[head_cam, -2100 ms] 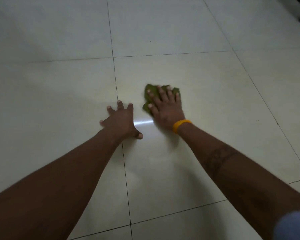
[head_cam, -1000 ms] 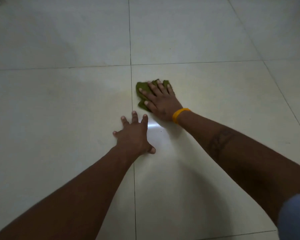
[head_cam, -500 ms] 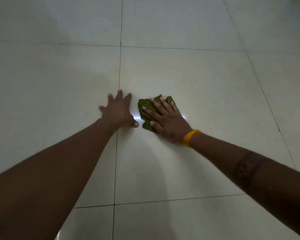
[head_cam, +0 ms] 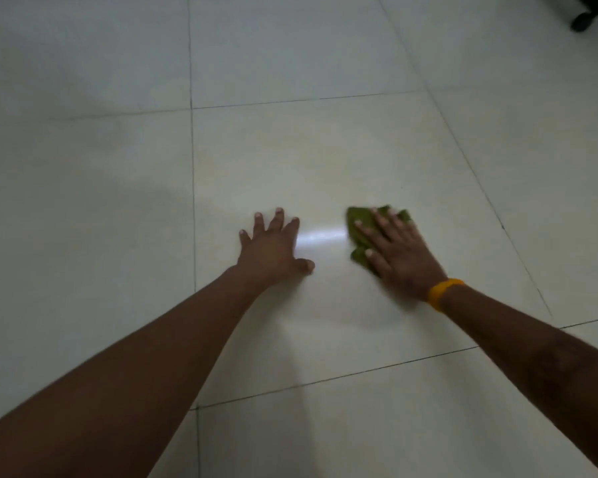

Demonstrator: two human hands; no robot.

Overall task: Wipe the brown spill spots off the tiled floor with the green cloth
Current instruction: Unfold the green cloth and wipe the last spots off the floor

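Now, left to right:

Left hand (head_cam: 271, 248): palm down on the tiled floor (head_cam: 325, 150), fingers spread wide, thumb out to its right; it holds nothing and bears on the tile just right of a grout line.

Glare: a bright streak of reflected light (head_cam: 321, 238) lies on the tile between the two hands, which are set apart from each other.

Green cloth (head_cam: 358, 224): bunched flat on the floor under the right hand; its left edge and far edge show beyond the fingertips, the rest is hidden beneath the palm.

Right hand (head_cam: 399, 255): pressed flat on top of the cloth, fingers extended and slightly parted, pinning it to the tile rather than gripping it; its outline is a little blurred.

Wristband (head_cam: 444, 293): orange, around the right wrist, just behind the hand.

Spill spots: no brown marks can be made out on the pale tile around either hand.

Far right corner: a dark object (head_cam: 587, 15) sits well beyond the right hand, cut off by the edge.
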